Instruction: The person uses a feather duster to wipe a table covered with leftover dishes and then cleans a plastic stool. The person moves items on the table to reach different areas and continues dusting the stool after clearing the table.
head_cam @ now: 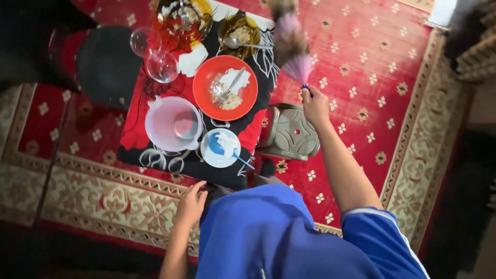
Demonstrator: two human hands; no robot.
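Head view looks straight down, and nearest to me I see the blue shirt (279,232) of the person wearing the camera. Just beyond it, my left hand (190,205) rests with its fingers loosely curled and close together at the near edge of the red, black and white floral cloth (135,135); it touches the cloth edge and holds nothing.

My right hand (315,106) reaches further out, closed in a fist around the handle of a feather duster (292,44). The duster's pink and brown plumes stand up and away from the hand, blurred, over the right edge of the cloth. Below that hand, on the red patterned carpet (372,77), sits a grey-green plastic stool (292,133), just beside the cloth's right side.

On the cloth, nearest the left hand, lies a small white saucer (219,150) with a blue spoon (227,150) on it. Left of it stands a pale pink plastic bowl (173,124). Further out is an orange plate (225,88) holding rice and a metal utensil. Beyond that, two clear glasses (155,54) stand at the left, a gold-rimmed dish (238,32) with a spoon at the right, and another dish of leftovers (181,18) at the far edge. The duster's head hangs just right of the gold-rimmed dish, well apart from the left hand.
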